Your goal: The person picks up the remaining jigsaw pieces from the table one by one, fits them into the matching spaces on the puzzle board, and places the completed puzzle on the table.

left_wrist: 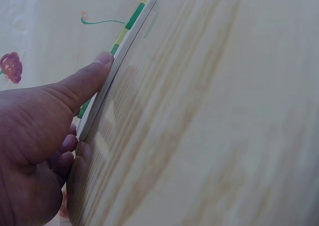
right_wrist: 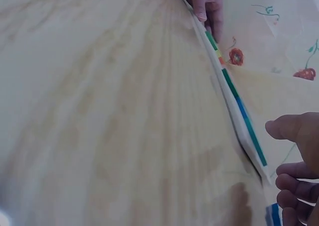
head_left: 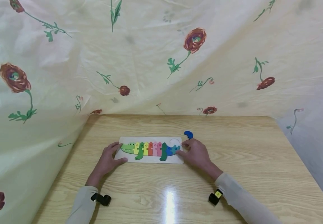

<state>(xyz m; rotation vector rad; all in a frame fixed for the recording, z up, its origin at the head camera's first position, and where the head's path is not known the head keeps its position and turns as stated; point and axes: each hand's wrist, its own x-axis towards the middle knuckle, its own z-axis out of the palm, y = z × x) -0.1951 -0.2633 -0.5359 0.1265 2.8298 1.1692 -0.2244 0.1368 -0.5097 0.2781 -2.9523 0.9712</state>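
Note:
A wooden crocodile puzzle board (head_left: 150, 160) lies on the table, filled with a green head piece (head_left: 127, 148), several coloured body pieces and a teal piece (head_left: 174, 150) at the tail end. A bare curved recess (head_left: 174, 142) shows above that piece. My left hand (head_left: 108, 160) grips the board's left end, thumb along the near edge. My right hand (head_left: 197, 154) is at the right end, its thumb and forefinger spread over the board's edge. In the right wrist view the thumb (right_wrist: 286, 127) stands off the board. A blue curved piece (head_left: 188, 134) lies just beyond the right fingers.
The light wooden table (head_left: 248, 149) reaches around the board on all sides. Flowered cloth (head_left: 150, 62) hangs behind the table and down both sides. Dark straps with small devices sit on both wrists, the left one (head_left: 101, 198) near the tabletop.

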